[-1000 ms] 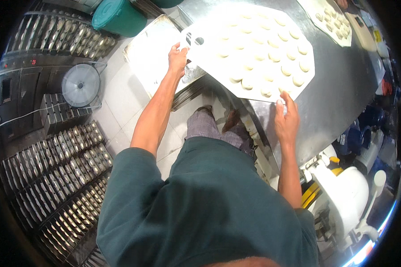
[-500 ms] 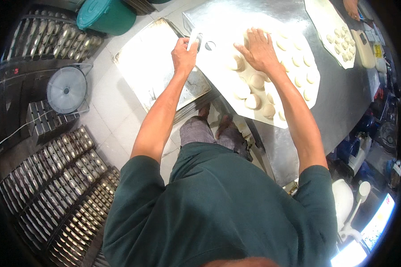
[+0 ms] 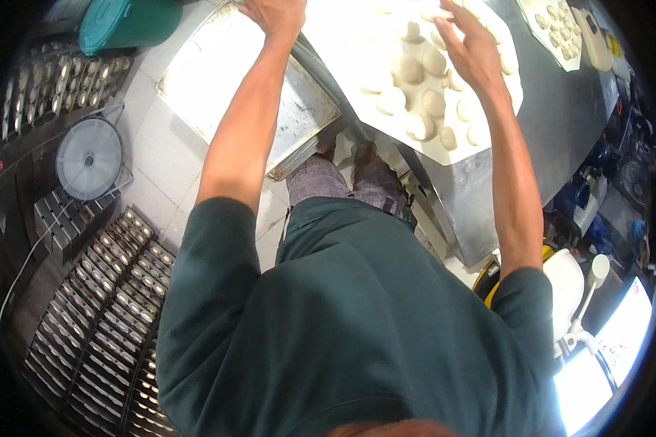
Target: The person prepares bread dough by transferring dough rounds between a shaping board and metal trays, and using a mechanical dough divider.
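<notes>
Pale dough balls [image 3: 434, 103] lie scattered over a white board [image 3: 342, 51] on the metal table. My right hand [image 3: 475, 54] is above the board's far right part, its thumb and fingers apart. The fingertips are at the edge of a dough piece [image 3: 431, 12], and I cannot tell whether they press on it. At the top edge, my left hand [image 3: 275, 14] is beside the board's left corner, over a light metal tray [image 3: 299, 109]. Its fingers are partly cut off, so what it holds, if anything, does not show.
A second board [image 3: 541, 14] with small dough pieces is at the far right of the steel table [image 3: 561, 124]. At left stand racks of moulds [image 3: 102, 306], a round fan [image 3: 89, 159] and a green bin [image 3: 131, 22]. A lit screen [image 3: 623, 331] is at lower right.
The view has shifted, so the board and table sit higher in the picture. My right hand has lifted from lying flat on the dough and moved right. The white handle at my left hand has left view.
</notes>
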